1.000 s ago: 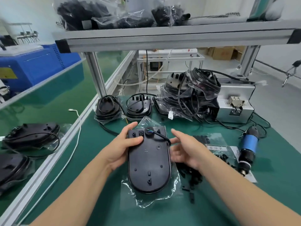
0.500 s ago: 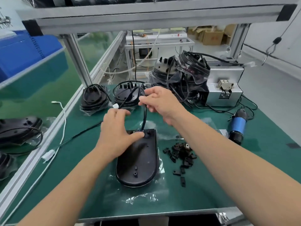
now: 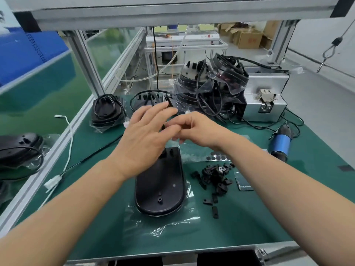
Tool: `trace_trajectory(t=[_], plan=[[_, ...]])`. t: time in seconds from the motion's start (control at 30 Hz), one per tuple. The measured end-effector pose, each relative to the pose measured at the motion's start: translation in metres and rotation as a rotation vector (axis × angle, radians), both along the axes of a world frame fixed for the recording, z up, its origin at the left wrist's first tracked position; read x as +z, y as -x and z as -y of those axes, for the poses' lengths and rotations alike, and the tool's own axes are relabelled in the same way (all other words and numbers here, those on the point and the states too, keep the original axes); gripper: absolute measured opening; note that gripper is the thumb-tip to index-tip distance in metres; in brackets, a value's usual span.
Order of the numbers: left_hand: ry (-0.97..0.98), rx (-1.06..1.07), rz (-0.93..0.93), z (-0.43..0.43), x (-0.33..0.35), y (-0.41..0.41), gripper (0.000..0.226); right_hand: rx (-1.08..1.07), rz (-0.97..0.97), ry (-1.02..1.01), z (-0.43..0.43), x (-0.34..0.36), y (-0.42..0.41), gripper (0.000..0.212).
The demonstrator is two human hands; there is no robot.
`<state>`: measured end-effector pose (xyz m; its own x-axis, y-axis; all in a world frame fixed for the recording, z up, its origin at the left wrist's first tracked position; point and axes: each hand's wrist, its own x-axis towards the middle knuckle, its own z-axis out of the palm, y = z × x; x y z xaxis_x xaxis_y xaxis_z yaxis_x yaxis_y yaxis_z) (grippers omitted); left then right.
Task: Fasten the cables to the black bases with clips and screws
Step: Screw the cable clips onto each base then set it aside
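**Handling the cable above the black base**

Held up between both hands, the cable [image 3: 163, 127] rises from the far end of the base [image 3: 159, 185], which lies flat on a plastic bag [image 3: 163, 225] directly below the wrists. The right hand [image 3: 194, 129] has its fingers curled in and seems to pinch the cable at their tips. The left hand [image 3: 146, 139] is spread wide with straight fingers in front of the cable; motion blur hides whether it touches the cable.

The cable looks thin, light and limp, so it will probably sag and spring back towards its loop unless kept under slight tension. The best place to hold it is likely close to where it leaves the base, laying it into its channel bit by bit with the other hand pressing it down.

The base appears to be a rigid, smooth plastic shell. It may slide on the slick bag under sideways pressure, so a palm on its near, rounded end should steady it.

The clips [image 3: 215, 177] lie in a loose pile below the right forearm. They are small and easy to fumble, so a fingertip pinch on one at a time seems wise. A screwdriver [image 3: 279, 143] lies well beyond the right arm.
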<state>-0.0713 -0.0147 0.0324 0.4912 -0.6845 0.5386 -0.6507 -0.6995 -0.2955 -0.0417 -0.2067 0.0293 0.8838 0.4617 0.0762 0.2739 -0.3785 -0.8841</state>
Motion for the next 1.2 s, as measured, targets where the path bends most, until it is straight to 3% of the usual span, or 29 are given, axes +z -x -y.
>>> trace_trajectory(t=[0.13,0.23,0.3,0.47,0.57,0.63,0.73,0.9,1.2], plan=[[-0.3,-0.006,0.078,-0.01,0.014,-0.015,0.02,0.013,0.02,0.267,0.012,0.002,0.001,0.035],[-0.458,-0.009,-0.041,-0.014,0.027,-0.019,0.015,0.194,0.081,0.698,0.016,-0.007,0.017,0.033],[-0.546,0.076,-0.136,-0.016,0.027,-0.019,0.017,0.335,0.08,0.851,0.011,-0.015,0.026,0.033],[-0.311,0.28,-0.299,-0.023,0.011,-0.005,0.028,0.296,0.164,0.907,0.01,-0.025,0.021,0.024],[-0.078,0.381,-0.608,-0.028,-0.002,-0.002,0.033,0.132,0.129,0.709,0.019,-0.026,0.013,0.018],[0.069,0.379,-0.87,-0.031,-0.002,-0.004,0.022,-0.023,0.015,0.345,0.023,-0.023,0.008,0.01],[0.214,0.348,-1.027,-0.031,-0.001,-0.005,0.013,-0.168,-0.186,-0.189,0.018,-0.02,0.0,0.011],[0.189,0.369,-0.839,-0.022,-0.009,0.0,0.003,-0.212,-0.37,-0.42,-0.019,-0.018,-0.01,0.017],[0.16,0.19,-0.374,-0.031,-0.025,0.006,0.017,-0.204,-0.353,-0.315,-0.055,-0.019,-0.008,0.019]])
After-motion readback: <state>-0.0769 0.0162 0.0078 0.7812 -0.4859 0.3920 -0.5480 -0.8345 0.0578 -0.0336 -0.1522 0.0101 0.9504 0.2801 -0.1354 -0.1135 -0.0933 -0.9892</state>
